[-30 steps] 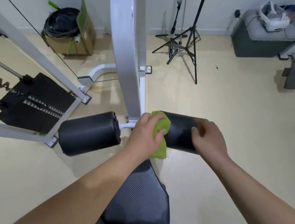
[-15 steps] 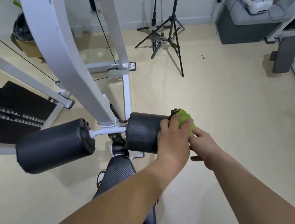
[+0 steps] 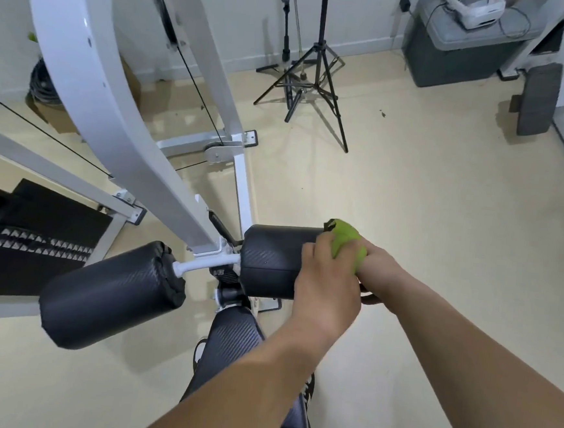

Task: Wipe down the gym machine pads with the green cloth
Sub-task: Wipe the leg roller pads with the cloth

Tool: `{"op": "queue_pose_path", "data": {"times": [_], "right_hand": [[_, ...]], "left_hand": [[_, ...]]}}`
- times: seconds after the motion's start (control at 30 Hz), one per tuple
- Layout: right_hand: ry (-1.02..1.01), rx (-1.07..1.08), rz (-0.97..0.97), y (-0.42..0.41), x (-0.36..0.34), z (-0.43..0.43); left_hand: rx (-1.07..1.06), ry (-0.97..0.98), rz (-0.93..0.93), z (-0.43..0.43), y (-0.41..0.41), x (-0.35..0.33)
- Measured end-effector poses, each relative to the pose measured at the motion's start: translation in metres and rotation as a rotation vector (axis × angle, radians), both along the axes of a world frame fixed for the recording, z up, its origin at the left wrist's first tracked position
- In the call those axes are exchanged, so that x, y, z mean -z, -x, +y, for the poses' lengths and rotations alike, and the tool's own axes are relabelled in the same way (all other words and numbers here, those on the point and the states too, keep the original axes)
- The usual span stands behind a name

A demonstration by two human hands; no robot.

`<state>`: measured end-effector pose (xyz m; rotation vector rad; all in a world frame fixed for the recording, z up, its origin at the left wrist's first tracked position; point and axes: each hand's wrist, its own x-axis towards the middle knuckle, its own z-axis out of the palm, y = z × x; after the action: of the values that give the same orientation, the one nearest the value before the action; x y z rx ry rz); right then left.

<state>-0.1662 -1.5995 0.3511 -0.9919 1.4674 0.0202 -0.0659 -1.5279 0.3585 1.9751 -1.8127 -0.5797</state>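
Note:
The black right roller pad sticks out from the white machine frame. My left hand grips the bunched green cloth and presses it onto the pad's outer right end. My right hand sits just right of the cloth and holds that same end, its fingertips hidden under the cloth and my left hand. The left roller pad on the same bar is untouched. The black seat pad lies below my forearms.
A black weight stack sits at the left under slanted white bars and a thin cable. A black tripod stands behind on the beige floor. At the back right are a grey box and another machine's pad.
My left hand has slid the cloth along the right roller pad from its inner end to its outer end, meeting my right hand there. The view has shifted right.

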Motion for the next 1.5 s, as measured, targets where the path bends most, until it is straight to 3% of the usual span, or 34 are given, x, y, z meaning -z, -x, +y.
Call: {"op": "queue_pose_path", "data": {"times": [0.17,0.3,0.43,0.53,0.67,0.8,0.97,1.1,1.17,1.27,1.37,1.5], "right_hand": [[0.077,0.074,0.016,0.003,-0.009,0.021],[0.236,0.146,-0.009,0.003,-0.006,0.055],[0.186,0.211,-0.016,0.008,-0.003,0.092],[0.204,0.294,0.003,0.008,0.001,0.087],[0.287,0.172,0.000,0.009,0.007,0.069],[0.245,0.087,0.010,0.016,0.007,0.058],[0.198,0.122,0.028,0.016,0.004,0.051],[0.110,0.180,0.044,0.005,0.003,0.032],[0.074,0.181,0.042,0.003,0.006,0.026],[0.052,0.188,0.039,0.002,0.009,0.023],[0.028,0.188,0.030,0.004,0.006,0.019],[-0.044,0.180,-0.001,0.009,0.000,0.016]], "left_hand": [[0.102,0.059,-0.029,0.030,-0.061,0.011],[-0.177,0.063,0.006,0.057,-0.131,0.020],[-0.400,0.076,0.060,0.038,-0.135,0.011],[-0.256,0.064,-0.037,0.027,-0.105,0.015],[-0.273,0.017,-0.096,0.013,-0.055,0.018],[0.094,-0.005,-0.096,0.022,-0.005,0.024],[0.251,0.159,-0.183,0.028,-0.075,0.024],[-0.380,-0.053,-0.105,0.023,-0.130,0.022],[-0.521,-0.119,-0.109,0.017,-0.121,0.019],[-0.265,-0.007,-0.095,0.016,-0.071,0.013],[-0.014,-0.041,-0.042,0.025,-0.013,0.006],[0.163,0.003,-0.103,0.019,-0.047,0.006]]}}
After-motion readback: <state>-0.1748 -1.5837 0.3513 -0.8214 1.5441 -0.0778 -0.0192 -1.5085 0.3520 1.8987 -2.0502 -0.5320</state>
